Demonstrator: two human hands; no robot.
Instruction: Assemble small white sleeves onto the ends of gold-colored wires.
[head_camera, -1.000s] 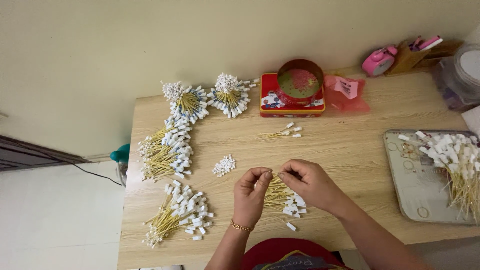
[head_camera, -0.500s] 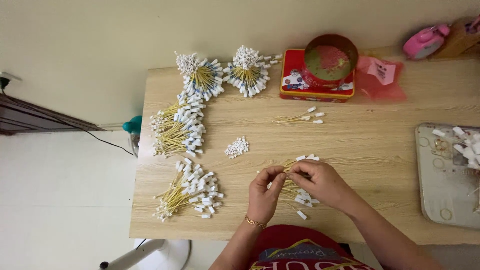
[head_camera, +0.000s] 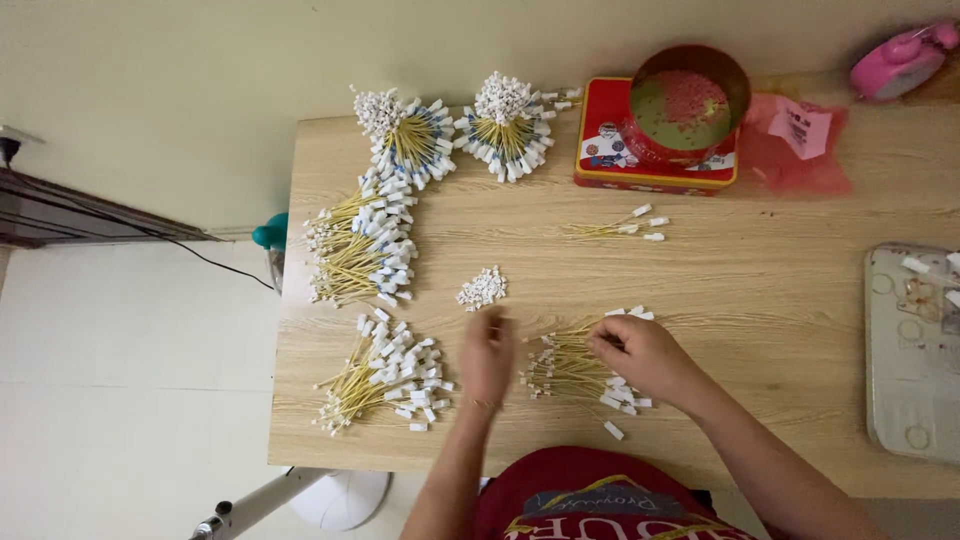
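Left hand (head_camera: 487, 352) hangs open and blurred between one small heap of white caps (head_camera: 482, 288) and the loose bundle of yellow wires (head_camera: 572, 368) that the right hand (head_camera: 640, 353) grips on the wooden table (head_camera: 760, 290), with four more bundles lined along its left side.

A pale wooden table (head_camera: 760, 290) carries it all: bundles of yellow tagged wires (head_camera: 360, 250) down the left, a small heap of white connectors (head_camera: 482, 288) mid-table, a red tin (head_camera: 655, 150) far right, a grey tray (head_camera: 912, 350) at the right edge.
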